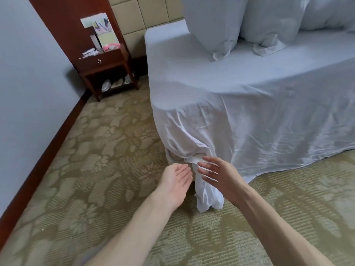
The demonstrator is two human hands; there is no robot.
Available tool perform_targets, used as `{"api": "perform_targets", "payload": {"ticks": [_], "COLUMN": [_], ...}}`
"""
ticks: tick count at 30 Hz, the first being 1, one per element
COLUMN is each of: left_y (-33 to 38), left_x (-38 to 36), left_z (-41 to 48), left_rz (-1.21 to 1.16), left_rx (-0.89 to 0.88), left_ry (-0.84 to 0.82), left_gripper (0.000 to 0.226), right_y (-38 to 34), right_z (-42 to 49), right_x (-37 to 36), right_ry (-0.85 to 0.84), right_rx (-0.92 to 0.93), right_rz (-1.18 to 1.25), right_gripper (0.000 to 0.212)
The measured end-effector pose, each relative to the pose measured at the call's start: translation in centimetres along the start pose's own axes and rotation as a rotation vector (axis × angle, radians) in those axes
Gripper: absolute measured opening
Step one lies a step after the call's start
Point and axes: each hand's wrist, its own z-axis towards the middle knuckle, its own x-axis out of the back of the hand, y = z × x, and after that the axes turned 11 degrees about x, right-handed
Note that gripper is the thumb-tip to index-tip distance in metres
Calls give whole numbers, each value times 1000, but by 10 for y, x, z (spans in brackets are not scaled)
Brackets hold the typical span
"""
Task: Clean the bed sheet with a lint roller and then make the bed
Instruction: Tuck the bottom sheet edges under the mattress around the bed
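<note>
A white bed sheet (240, 104) covers the bed and hangs loose over its near corner, with a bunched tail (206, 196) dropping to the carpet. My left hand (176, 181) is palm up with straight fingers just left of that tail, holding nothing. My right hand (215, 171) is spread open with its fingers against the hanging fold at the corner. Two white pillows (217, 25) lean at the head of the bed. No lint roller is in view.
A dark wooden nightstand (103, 60) with papers and small items stands in the corner left of the bed, slippers on its lower shelf. Patterned beige carpet (92, 160) covers the floor. A wall with a dark baseboard (38, 160) runs along the left.
</note>
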Motion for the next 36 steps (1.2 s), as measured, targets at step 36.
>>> {"api": "perform_targets", "payload": {"ticks": [36], "left_y": [30], "left_x": [5], "left_z": [92], "left_rz": [-499], "left_rx": [51], "left_ry": [-104], "left_gripper": [84], "right_y": [23], "right_z": [109], "right_x": [-39], "right_ry": [515], "right_rx": [-292], "right_rz": [179], "right_gripper": [20]}}
